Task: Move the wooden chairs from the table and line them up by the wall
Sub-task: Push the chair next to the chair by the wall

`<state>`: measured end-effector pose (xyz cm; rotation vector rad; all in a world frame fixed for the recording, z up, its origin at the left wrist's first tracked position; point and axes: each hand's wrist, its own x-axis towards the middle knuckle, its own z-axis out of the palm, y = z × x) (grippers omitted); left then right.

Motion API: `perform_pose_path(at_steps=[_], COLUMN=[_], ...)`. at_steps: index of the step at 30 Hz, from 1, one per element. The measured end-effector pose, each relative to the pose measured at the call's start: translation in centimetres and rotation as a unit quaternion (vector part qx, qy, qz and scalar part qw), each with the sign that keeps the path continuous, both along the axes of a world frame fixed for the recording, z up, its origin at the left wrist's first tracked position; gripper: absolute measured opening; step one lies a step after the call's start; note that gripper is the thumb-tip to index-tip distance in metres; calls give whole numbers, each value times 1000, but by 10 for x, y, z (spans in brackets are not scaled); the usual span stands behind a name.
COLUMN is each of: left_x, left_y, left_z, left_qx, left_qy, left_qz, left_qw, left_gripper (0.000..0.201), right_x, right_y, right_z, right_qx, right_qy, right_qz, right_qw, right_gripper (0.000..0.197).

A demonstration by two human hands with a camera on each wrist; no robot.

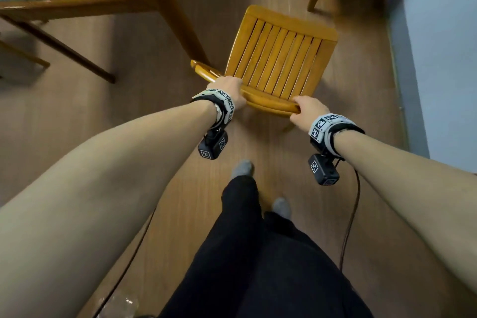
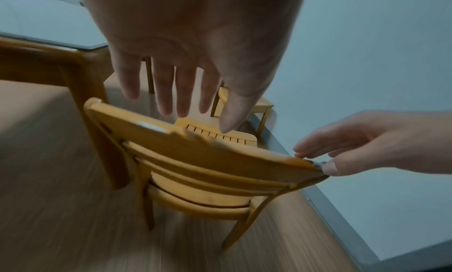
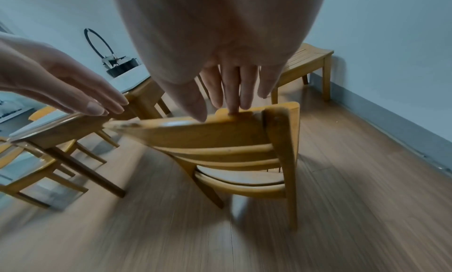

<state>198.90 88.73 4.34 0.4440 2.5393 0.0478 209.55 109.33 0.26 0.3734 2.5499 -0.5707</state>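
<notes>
Your left hand (image 1: pixel 228 90) and right hand (image 1: pixel 307 108) are both at the top rail of the wooden chair (image 1: pixel 278 57), one near each end. Wrist views show fingers straight & slightly spread. The right fingertips (image 3: pixel 232 110) touch the rail's top edge; the left ones (image 2: pixel 171 102) look to be hovering just over it. Neither hand is wrapped round anything yet (head view hides the fingers, so go by the wrist cams).

The chair stands on the wood floor (image 1: pixel 154 162) between the table (image 1: pixel 90 5) and the wall (image 1: pixel 444 59), its back toward you, seat facing away, just beside a table leg.

Handling, as I judge it: solid slatted wood, rigid, prob moderately heavy, lacquered so a bit slick. Take the top rail near the uprights w/ thumbs behind, fingers over the front; a centre grip would let it swing. Lifting clear looks better than dragging, since the legs could scrape the floor.

Room: the lane to the wall is narrow. Mind the table leg on your left, the baseboard (image 1: pixel 397 72) on your right, and another chair (image 3: pixel 305 63) ahead already by the wall. Cables trail near your feet, so watch your step.
</notes>
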Motion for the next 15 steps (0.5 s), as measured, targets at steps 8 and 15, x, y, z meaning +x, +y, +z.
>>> perform_pose_path(at_steps=[8, 15], left_x=[-66, -122], left_y=[-53, -43], left_z=[-81, -69], left_qx=[-6, -44], left_qy=[37, 13], left_qz=[-93, -212], left_qw=[995, 976], left_gripper=[52, 31], right_x=[-38, -70], right_y=[-49, -44], right_z=[-45, -32], right_qx=[94, 115], right_qy=[-15, -61], right_qz=[12, -26], right_qw=[995, 991], right_gripper=[28, 14])
